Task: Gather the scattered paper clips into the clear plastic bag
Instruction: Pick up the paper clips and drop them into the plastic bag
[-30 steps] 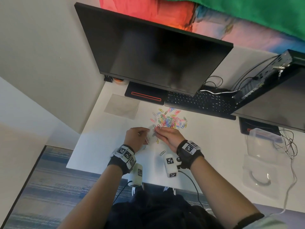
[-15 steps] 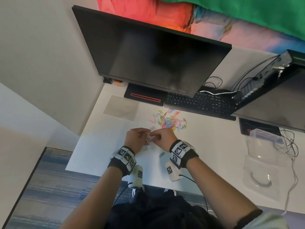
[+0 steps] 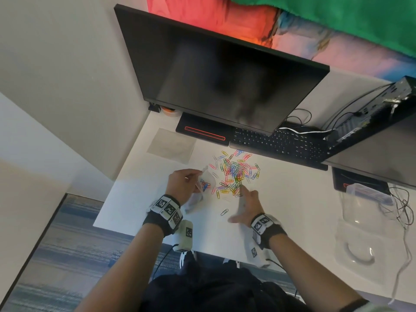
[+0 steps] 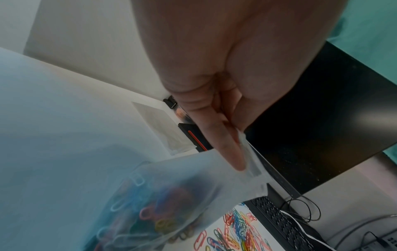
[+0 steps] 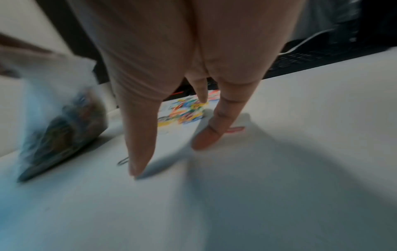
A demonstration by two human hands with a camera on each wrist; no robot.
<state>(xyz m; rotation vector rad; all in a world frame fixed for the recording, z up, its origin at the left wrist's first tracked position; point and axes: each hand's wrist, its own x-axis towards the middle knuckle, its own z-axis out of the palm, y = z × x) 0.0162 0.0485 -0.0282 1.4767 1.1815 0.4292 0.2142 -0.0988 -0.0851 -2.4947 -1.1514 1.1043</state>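
Note:
A heap of coloured paper clips (image 3: 235, 173) lies on the white desk (image 3: 281, 199) in front of the keyboard. My left hand (image 3: 184, 183) pinches the rim of the clear plastic bag (image 3: 203, 184), which holds several clips (image 4: 154, 219). In the left wrist view the fingers (image 4: 227, 146) clamp the bag's top edge (image 4: 251, 163). My right hand (image 3: 244, 203) is spread open just right of the bag, fingers straight, fingertips (image 5: 137, 168) near the desk at the heap's near edge. A single clip (image 3: 224, 212) lies loose beside its thumb. The bag (image 5: 62, 132) appears blurred in the right wrist view.
A black monitor (image 3: 216, 75) and keyboard (image 3: 279, 144) stand behind the heap. A flat clear sheet (image 3: 171, 145) lies at the back left. A clear plastic box and lid (image 3: 364, 221) with cables sit at the right. The desk's near edge runs just under my wrists.
My right hand has left the bag's mouth, moved right and opened flat beside the heap. The left hand still holds the bag, now tilted with clips showing inside.

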